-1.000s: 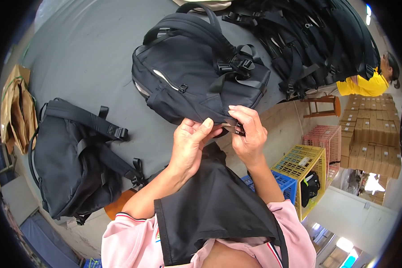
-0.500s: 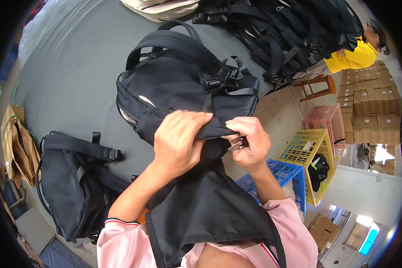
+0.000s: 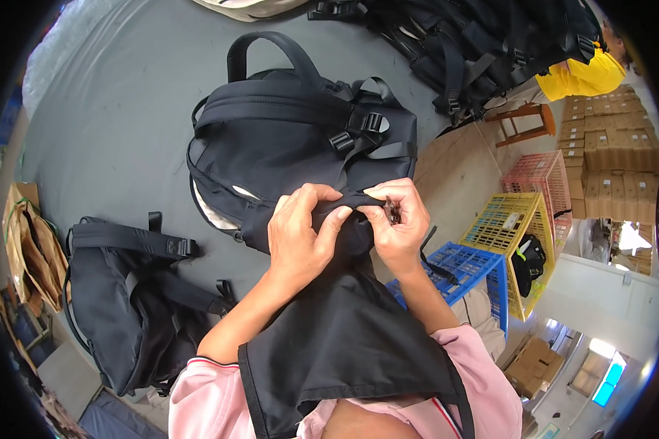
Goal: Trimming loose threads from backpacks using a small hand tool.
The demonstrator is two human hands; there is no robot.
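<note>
Two separate black fabric backpacks lie on one grey bench (image 3: 110,110): one large backpack (image 3: 293,139) at centre, with two bare hands on its lower edge (left hand (image 3: 300,234), right hand (image 3: 399,223)), and one flatter backpack (image 3: 132,293) at the lower left. One heap of further black bags (image 3: 483,44), too tangled to count, lies at the top. Three plastic lattice crates stand beside the bench: one pink (image 3: 538,183), one yellow (image 3: 516,227), one blue (image 3: 461,267). One brown paper bag (image 3: 33,249) sits at the left edge.
</note>
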